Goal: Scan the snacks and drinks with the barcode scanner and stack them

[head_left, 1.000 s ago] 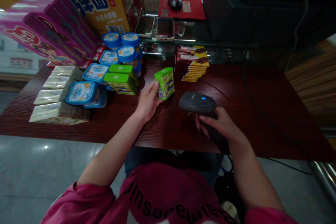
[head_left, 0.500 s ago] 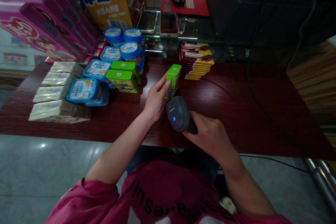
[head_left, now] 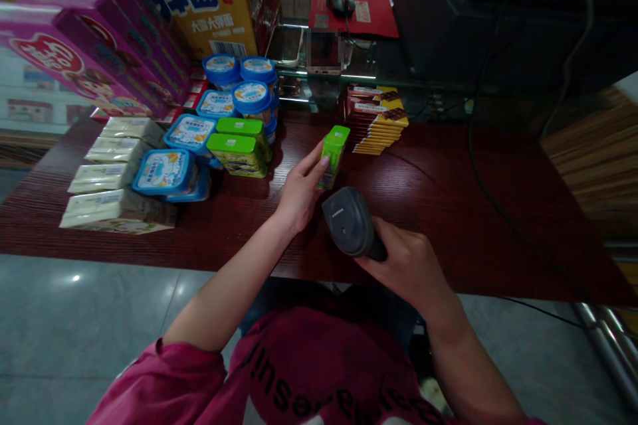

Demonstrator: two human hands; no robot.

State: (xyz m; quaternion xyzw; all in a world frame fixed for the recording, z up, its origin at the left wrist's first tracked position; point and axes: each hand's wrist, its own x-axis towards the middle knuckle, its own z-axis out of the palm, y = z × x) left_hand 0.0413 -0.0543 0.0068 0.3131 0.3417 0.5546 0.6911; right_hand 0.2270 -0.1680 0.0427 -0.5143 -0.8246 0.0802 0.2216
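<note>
Green box [head_left: 331, 163], its long axis roughly upright over the bench [head_left: 448, 206], sits just past the left hand [head_left: 299, 196], whose thumb and fingers pinch its left side, while rightward and nearer the bench's edge the scanner [head_left: 346, 222] is gripped by the right hand [head_left: 406, 259].

Dim interior. A glare spot marks the floor [head_left: 76, 277]; the table [head_left: 463, 212] has a dull sheen; the black casing [head_left: 498, 46] sinks into shadow; edge distortion stretches purple boxes [head_left: 107, 40]; pixelation masks a phone [head_left: 325, 52].
</note>
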